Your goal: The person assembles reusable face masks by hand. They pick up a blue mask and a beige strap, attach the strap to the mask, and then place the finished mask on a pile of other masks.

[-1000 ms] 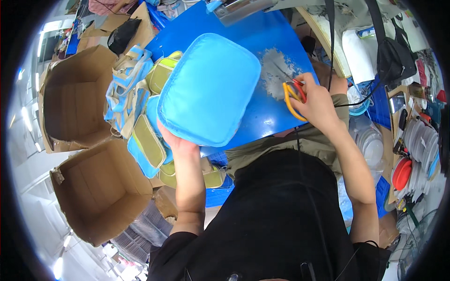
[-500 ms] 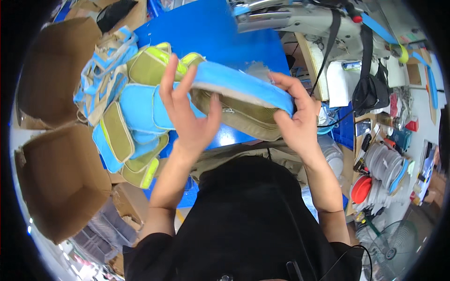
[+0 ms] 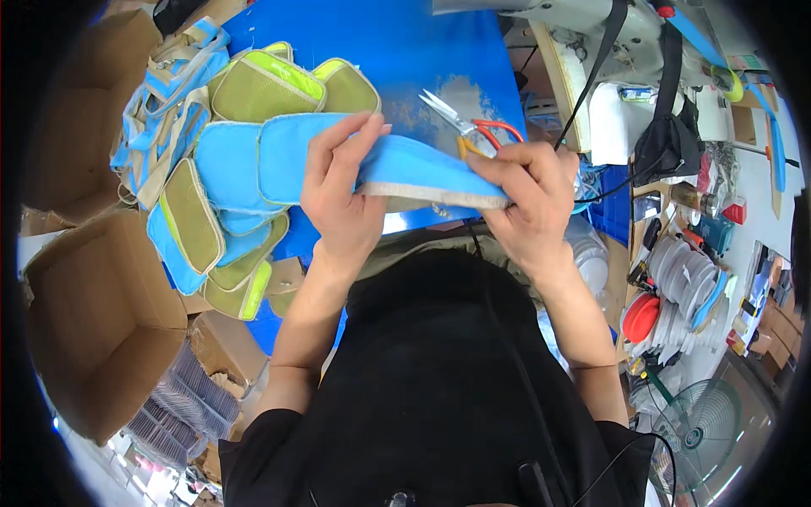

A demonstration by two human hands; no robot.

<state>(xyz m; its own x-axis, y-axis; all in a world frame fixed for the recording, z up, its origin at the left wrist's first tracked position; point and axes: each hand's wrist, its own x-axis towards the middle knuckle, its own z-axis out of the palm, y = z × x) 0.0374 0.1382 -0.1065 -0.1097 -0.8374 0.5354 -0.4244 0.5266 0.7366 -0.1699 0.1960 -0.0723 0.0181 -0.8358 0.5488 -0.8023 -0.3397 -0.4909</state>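
Between both hands I hold a blue fabric pouch (image 3: 422, 169) with a beige edge strip, its outer side now facing up. My left hand (image 3: 345, 182) pinches its left end between fingers and thumb. At the other end my right hand (image 3: 534, 190) is closed on the narrowing tip. Just beyond the pouch, a pair of scissors (image 3: 465, 124) with red and yellow handles lies on the blue table (image 3: 397, 51), blades pointing away to the left. Part of a handle is hidden behind my right hand. The pouch's inside is out of sight.
Blue and olive mesh sewn pieces (image 3: 266, 89) are heaped left of my hands, beside a bundle of blue and beige straps (image 3: 165, 110). Cardboard boxes (image 3: 101, 313) stand farther left. A sewing machine (image 3: 583, 21) is at the far right, and a fan (image 3: 693, 431) sits at lower right.
The pouch has been tipped so its mesh-lined opening no longer shows, and its blue side faces up. My left fingers have closed on its end. The scissors have come into view.
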